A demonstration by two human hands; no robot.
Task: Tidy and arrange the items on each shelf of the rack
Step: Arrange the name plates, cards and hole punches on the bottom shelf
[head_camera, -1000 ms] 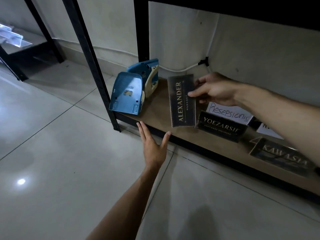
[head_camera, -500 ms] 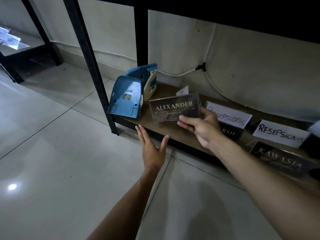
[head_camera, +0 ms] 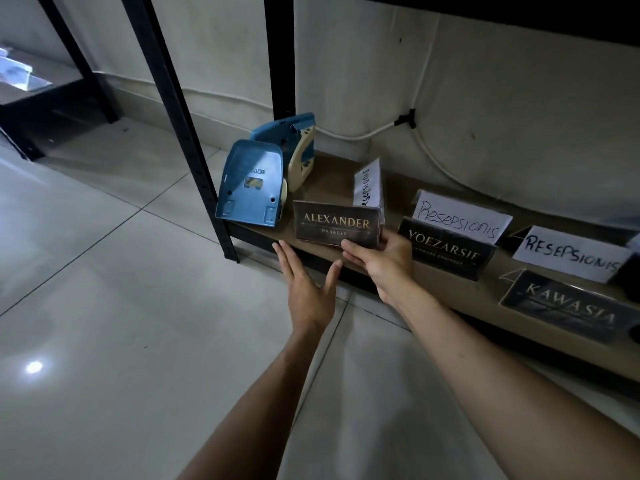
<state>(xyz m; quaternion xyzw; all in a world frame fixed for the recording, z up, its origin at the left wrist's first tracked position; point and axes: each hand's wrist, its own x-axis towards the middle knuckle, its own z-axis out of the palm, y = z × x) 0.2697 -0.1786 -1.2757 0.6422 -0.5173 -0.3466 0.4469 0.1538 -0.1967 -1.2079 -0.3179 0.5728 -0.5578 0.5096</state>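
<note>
Nameplates were what I had to sort on the bottom shelf (head_camera: pixel 450 289) of the rack, and the ALEXANDER plate (head_camera: pixel 337 223) stood near the shelf's front edge, close to its left end. My right hand (head_camera: pixel 384 258) reached in from the lower right, forearm slanting up across the floor, fingers laid flat along the plate's lower edge and thumb at its right end, so it held the plate by that bottom right corner. My left hand (head_camera: pixel 308 289) was spread, fingers straight and pointing up at the shelf's front lip just below the plate, thumb angled out to the right; it held nothing.

I counted three dark printed plates: ALEXANDER, the YOEZARSIE plate (head_camera: pixel 446 249) and the KAWASIA plate (head_camera: pixel 568 308). I counted three white handwritten Resepsionis cards: one turned on end (head_camera: pixel 369 185) just behind ALEXANDER, one (head_camera: pixel 460 216) behind YOEZARSIE, one (head_camera: pixel 571 252) farther right. Two blue hole punches (head_camera: pixel 254 181) stood at the left end, one in front of the other.

ALEXANDER stood upright, its long axis running left to right along the shelf edge, lettering facing me and reading level. KAWASIA leaned back, tilted down to the right.
</note>
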